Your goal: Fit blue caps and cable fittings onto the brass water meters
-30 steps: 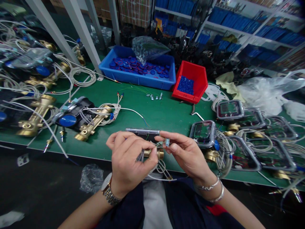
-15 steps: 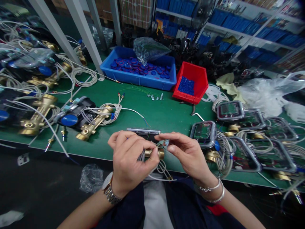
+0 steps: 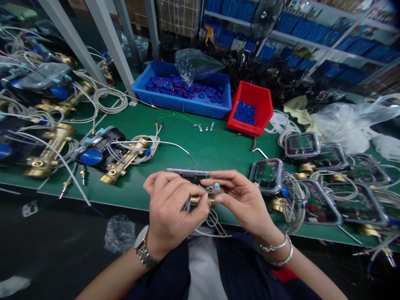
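One thin wire (image 3: 209, 192) is being pinched by the left hand (image 3: 176, 208); the right hand (image 3: 242, 200) is clamping a small clear tag (image 3: 216, 187) close by, probably for steadying it, above the green desk (image 3: 218, 148).

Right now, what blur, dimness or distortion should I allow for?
Head view, centre: small translucent pale-blue connector looks soft, fine detail unreadable; head view, top left: slanted grey metal posts suggest wide-angle distortion; head view, top right: metal shelving stacked with blue items blurs; head view, lower left: dark floor sinks into shadow.
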The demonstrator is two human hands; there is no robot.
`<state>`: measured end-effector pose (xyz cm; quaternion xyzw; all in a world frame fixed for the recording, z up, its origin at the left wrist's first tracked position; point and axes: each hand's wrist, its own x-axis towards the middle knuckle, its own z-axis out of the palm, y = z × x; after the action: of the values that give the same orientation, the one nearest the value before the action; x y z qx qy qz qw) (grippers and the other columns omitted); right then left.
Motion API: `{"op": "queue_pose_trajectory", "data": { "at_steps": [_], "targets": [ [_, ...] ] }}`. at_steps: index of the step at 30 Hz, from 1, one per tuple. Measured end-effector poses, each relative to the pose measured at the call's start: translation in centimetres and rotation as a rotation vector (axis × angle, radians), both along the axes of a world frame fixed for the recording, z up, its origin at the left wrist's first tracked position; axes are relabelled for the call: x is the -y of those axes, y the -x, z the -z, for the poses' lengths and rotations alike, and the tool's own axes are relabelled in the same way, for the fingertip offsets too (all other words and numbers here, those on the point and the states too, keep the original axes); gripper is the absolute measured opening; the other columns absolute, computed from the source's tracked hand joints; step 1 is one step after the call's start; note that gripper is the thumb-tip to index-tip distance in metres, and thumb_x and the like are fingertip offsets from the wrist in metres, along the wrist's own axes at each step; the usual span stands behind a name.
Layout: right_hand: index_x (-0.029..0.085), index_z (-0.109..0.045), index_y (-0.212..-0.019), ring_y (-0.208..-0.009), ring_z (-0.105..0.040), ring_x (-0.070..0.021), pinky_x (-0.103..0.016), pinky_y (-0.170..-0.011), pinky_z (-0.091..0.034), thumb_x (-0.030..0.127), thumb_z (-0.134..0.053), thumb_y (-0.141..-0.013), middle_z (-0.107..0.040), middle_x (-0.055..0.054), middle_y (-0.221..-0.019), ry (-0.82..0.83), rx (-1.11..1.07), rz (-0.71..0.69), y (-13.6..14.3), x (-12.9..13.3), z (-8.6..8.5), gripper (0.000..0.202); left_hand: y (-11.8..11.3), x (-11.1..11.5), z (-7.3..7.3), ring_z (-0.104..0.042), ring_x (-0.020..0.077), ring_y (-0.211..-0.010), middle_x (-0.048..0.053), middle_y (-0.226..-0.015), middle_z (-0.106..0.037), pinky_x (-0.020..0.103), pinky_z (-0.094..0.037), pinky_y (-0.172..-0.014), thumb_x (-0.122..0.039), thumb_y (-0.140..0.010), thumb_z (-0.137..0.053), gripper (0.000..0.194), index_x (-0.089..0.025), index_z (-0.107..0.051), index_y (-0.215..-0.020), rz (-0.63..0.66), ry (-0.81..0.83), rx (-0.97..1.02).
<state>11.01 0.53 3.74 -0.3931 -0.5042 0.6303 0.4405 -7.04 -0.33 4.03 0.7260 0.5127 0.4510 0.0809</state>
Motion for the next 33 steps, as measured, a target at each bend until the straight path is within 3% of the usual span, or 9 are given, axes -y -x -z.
{"op": "queue_pose_trajectory", "data": {
  "at_steps": [6,13,33],
  "targets": [
    [0.025,-0.063,-0.121,-0.095,-0.071,-0.0154,-0.030,-0.085,-0.058,0.030,-0.069,-0.094,-0.074,-0.008,-0.120,0.056,-0.109,-0.021,-0.2,-0.3,0.3,0.028,0.1,0.0,-0.1,-0.060,0.0231,-0.084,-0.003,-0.070,-0.071,0.044,-0.039,-0.085,-0.018,-0.078,-0.074,0.012,-0.025,-0.068,-0.070,-0.031,-0.016,-0.005],
    [0.024,-0.063,-0.119,-0.084,-0.066,-0.0145,-0.030,-0.081,-0.055,0.038,-0.070,-0.092,-0.074,-0.010,-0.121,0.133,-0.191,-0.012,-0.2,-0.4,0.8,0.032,0.1,0.0,0.0,-0.060,0.0233,-0.083,-0.002,-0.070,-0.071,0.043,-0.041,-0.081,-0.018,-0.077,-0.074,0.011,-0.024,-0.067,-0.070,-0.045,-0.022,-0.011],
    [0.024,-0.063,-0.120,-0.089,-0.068,-0.0110,-0.025,-0.086,-0.056,0.026,-0.069,-0.093,-0.073,-0.008,-0.122,0.097,-0.203,-0.019,-0.6,-0.2,1.0,0.027,-0.1,0.0,-0.1,-0.060,0.0235,-0.083,-0.003,-0.069,-0.071,0.044,-0.038,-0.084,-0.018,-0.077,-0.073,0.013,-0.024,-0.067,-0.069,-0.043,-0.026,-0.029]
  ]
}}
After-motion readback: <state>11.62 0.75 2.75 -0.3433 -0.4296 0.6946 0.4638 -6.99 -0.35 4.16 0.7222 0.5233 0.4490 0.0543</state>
